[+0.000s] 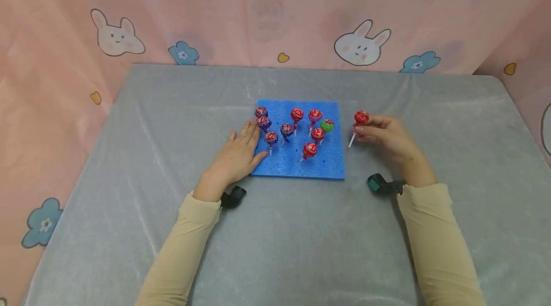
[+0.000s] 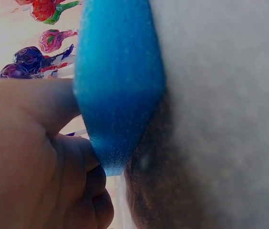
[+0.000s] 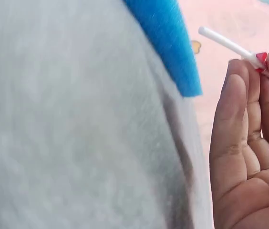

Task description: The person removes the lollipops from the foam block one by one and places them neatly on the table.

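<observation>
Over there, pink curtain point(image 1: 241, 14) w/ white bunny heads point(image 1: 361, 56), blue flowers point(image 1: 176, 51) & yellow hearts point(image 1: 283, 58) hangs past grey tablecloth's point(image 1: 310, 244) far edge, L & R too.

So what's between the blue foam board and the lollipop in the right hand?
In the head view, no object lies between the blue foam board and the lollipop in the right hand: just a narrow strip of bare grey tabletop shows.
</observation>
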`<control>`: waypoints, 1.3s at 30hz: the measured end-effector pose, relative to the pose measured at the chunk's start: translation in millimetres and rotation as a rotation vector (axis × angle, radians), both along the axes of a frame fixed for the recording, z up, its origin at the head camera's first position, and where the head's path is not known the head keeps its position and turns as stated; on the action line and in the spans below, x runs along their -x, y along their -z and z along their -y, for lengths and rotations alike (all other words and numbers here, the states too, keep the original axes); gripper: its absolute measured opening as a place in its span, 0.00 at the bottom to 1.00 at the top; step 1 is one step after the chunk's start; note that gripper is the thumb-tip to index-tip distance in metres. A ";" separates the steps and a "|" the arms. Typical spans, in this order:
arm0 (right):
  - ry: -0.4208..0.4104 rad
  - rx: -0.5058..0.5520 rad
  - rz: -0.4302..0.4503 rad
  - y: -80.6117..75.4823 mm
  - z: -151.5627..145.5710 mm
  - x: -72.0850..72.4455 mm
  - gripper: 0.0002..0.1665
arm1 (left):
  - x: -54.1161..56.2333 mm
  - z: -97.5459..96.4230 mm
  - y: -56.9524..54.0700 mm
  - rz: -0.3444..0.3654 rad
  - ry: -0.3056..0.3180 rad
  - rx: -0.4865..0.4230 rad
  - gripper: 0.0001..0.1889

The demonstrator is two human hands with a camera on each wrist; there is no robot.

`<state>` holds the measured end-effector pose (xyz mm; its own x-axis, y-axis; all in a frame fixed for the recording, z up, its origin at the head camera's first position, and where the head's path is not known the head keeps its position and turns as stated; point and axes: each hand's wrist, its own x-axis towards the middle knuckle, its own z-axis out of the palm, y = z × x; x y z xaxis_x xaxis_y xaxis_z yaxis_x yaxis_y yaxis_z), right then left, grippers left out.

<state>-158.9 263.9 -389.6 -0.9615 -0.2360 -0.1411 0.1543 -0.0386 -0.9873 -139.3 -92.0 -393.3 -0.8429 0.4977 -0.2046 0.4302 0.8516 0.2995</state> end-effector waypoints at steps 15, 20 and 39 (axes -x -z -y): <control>0.064 -0.128 0.182 2.9 -1.6 12.8 0.10 | 1.0 1.9 2.0 0.019 -0.007 -0.002 0.37; 0.087 -0.230 0.222 1.7 -1.9 14.0 0.10 | 1.1 1.4 2.1 0.019 -0.006 -0.006 0.37; 0.189 -0.468 0.205 2.0 0.7 12.7 0.21 | 0.5 0.2 0.5 0.023 -0.003 -0.002 0.36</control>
